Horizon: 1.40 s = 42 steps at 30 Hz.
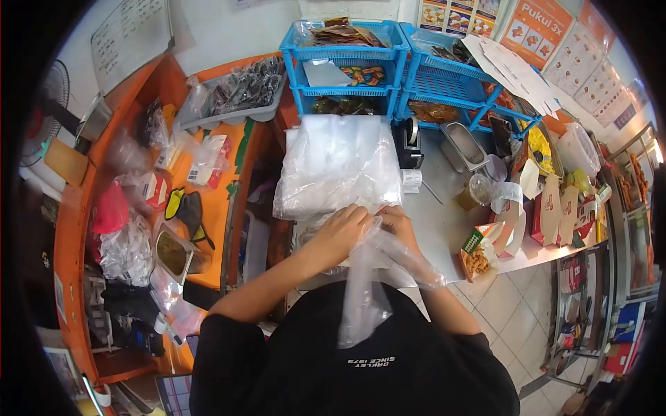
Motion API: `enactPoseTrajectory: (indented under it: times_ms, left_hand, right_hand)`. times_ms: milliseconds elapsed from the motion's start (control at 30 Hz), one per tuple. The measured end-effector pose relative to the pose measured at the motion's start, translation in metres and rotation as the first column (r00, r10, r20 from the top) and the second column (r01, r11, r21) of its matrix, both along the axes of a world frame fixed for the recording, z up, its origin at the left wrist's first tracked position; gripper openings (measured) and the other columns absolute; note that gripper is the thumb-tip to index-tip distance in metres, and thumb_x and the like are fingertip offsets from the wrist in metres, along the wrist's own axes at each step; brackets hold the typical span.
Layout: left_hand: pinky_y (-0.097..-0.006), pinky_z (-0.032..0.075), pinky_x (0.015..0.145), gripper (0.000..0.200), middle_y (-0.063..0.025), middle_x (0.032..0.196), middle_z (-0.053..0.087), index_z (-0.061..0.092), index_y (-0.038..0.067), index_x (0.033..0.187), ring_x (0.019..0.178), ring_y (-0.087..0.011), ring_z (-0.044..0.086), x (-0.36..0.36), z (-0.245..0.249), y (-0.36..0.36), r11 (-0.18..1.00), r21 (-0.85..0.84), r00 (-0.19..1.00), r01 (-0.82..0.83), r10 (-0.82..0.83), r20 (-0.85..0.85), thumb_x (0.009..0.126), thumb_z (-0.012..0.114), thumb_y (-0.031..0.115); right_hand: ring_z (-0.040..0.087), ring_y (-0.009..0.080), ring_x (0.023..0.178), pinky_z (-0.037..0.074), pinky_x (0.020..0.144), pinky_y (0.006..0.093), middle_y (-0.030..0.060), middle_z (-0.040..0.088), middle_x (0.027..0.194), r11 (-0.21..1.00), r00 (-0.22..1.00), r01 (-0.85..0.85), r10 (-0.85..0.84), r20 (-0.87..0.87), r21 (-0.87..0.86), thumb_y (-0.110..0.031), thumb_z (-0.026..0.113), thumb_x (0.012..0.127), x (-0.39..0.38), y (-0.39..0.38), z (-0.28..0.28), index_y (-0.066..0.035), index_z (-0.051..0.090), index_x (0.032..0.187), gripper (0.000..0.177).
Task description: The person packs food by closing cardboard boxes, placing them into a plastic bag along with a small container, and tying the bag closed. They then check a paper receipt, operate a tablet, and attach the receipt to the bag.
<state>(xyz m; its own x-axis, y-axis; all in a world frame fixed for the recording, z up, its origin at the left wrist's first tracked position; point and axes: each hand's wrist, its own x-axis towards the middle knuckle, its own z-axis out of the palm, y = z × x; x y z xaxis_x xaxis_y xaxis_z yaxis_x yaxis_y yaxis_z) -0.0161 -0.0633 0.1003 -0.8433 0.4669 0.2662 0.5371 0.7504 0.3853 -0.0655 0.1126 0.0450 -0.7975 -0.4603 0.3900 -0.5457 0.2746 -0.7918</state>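
Note:
In the head view, my left hand (pixel 346 231) and my right hand (pixel 398 223) are close together at the front edge of the counter. Both have their fingers closed on a clear plastic bag (pixel 366 291). Its crumpled length hangs down over the black shirt, and another part trails across my right wrist. Just beyond my fingers lies a thick stack of clear plastic bags (pixel 336 156). What my fingertips pinch is partly hidden by the plastic.
Blue tiered baskets (pixel 347 91) stand at the back with packets. To the right are a black tape-dispenser-like device (pixel 411 144), a metal container (pixel 463 147), a box of fried food (pixel 477 260) and red cartons (pixel 547 211). An orange shelf (pixel 223 201) holds packaging at left.

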Motion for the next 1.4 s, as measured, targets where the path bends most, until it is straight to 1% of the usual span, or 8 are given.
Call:
enactPoseTrajectory:
  times_ms: [133,200,233,300,333,567,800,1400]
  left_hand:
    - [-0.0364,0.048,0.079,0.035,-0.0135,0.097,0.058,0.058,-0.001,0.098,0.094,-0.0292,0.058,-0.022,0.006,-0.003,0.999,-0.030,0.995,0.031,-0.028,0.098,0.063,0.067,-0.002]
    - [-0.0358,0.050,0.067,0.034,-0.0132,0.091,0.062,0.058,-0.001,0.099,0.080,-0.0245,0.062,-0.037,0.012,-0.010,0.964,0.255,0.839,-0.079,-0.073,0.538,0.067,0.070,-0.002]
    - [-0.0358,0.050,0.067,0.034,-0.0132,0.091,0.062,0.058,-0.001,0.099,0.080,-0.0245,0.062,-0.036,0.004,-0.014,0.965,0.249,0.839,-0.077,-0.072,0.539,0.067,0.070,-0.002]
    - [-0.0327,0.052,0.062,0.028,-0.0115,0.088,0.065,0.059,-0.001,0.102,0.073,-0.0203,0.063,-0.031,-0.017,-0.023,0.655,0.453,0.512,-0.605,-0.115,0.851,0.076,0.069,0.002]
    - [-0.0308,0.053,0.068,0.026,-0.0101,0.093,0.064,0.060,-0.001,0.104,0.081,-0.0192,0.064,-0.021,-0.019,-0.020,0.498,0.541,0.503,-0.678,-0.224,0.835,0.080,0.067,0.006]
    - [-0.0307,0.052,0.076,0.023,-0.0096,0.101,0.063,0.059,-0.001,0.106,0.089,-0.0190,0.062,0.008,-0.029,-0.004,0.156,0.581,0.512,-0.799,-0.332,0.792,0.084,0.064,0.007]
    - [-0.0308,0.051,0.077,0.018,-0.0071,0.099,0.061,0.060,0.001,0.104,0.088,-0.0159,0.060,0.011,-0.045,-0.001,0.156,0.661,0.596,-0.734,-0.319,0.737,0.088,0.061,0.009]
    - [-0.0373,0.050,0.080,0.016,-0.0058,0.096,0.059,0.058,0.002,0.103,0.090,-0.0178,0.059,0.016,-0.050,0.003,0.160,0.708,0.663,-0.688,-0.261,0.702,0.089,0.058,0.010]
  right_hand:
    - [0.051,0.0287,0.084,0.042,0.075,0.0372,0.0108,0.058,0.078,0.980,0.968,-0.182,0.194,-0.159,0.082,-0.003,0.065,0.065,-0.005,0.013,-0.010,0.002,0.062,0.079,0.015]
    - [0.058,0.0239,0.085,0.045,0.074,0.0335,0.0099,0.061,0.085,0.971,0.989,0.074,-0.101,0.108,0.229,-0.003,0.064,0.069,0.005,0.013,-0.021,-0.003,0.064,0.091,0.023]
    - [0.058,0.0239,0.085,0.045,0.074,0.0335,0.0099,0.061,0.085,0.972,0.989,0.077,-0.103,0.108,0.223,-0.003,0.064,0.069,0.015,0.011,-0.007,-0.003,0.064,0.091,0.023]
    - [0.054,0.0293,0.088,0.043,0.078,0.0389,0.0114,0.060,0.088,0.968,0.959,0.202,-0.166,0.228,-0.146,0.000,0.068,0.066,0.038,0.001,0.032,-0.002,0.064,0.090,0.024]
    - [0.056,0.0277,0.088,0.043,0.077,0.0371,0.0102,0.061,0.093,0.974,0.981,0.192,-0.187,0.053,-0.118,0.002,0.070,0.065,0.046,-0.002,0.021,-0.003,0.065,0.088,0.025]
    - [0.054,0.0266,0.087,0.041,0.078,0.0373,0.0076,0.060,0.089,0.984,0.967,0.152,-0.166,-0.194,-0.088,-0.005,0.074,0.068,0.060,-0.015,0.016,-0.005,0.067,0.084,0.018]
    - [0.040,0.0265,0.110,0.030,0.098,0.0378,0.0116,0.048,0.115,0.944,0.907,0.262,-0.169,0.386,-0.201,-0.008,0.067,0.077,0.051,-0.014,0.016,-0.004,0.067,0.082,0.005]
    - [0.036,0.0265,0.112,0.023,0.100,0.0408,0.0119,0.051,0.111,0.974,0.930,0.219,-0.189,0.317,-0.064,-0.013,0.061,0.080,0.055,-0.013,0.025,-0.005,0.066,0.077,0.010]
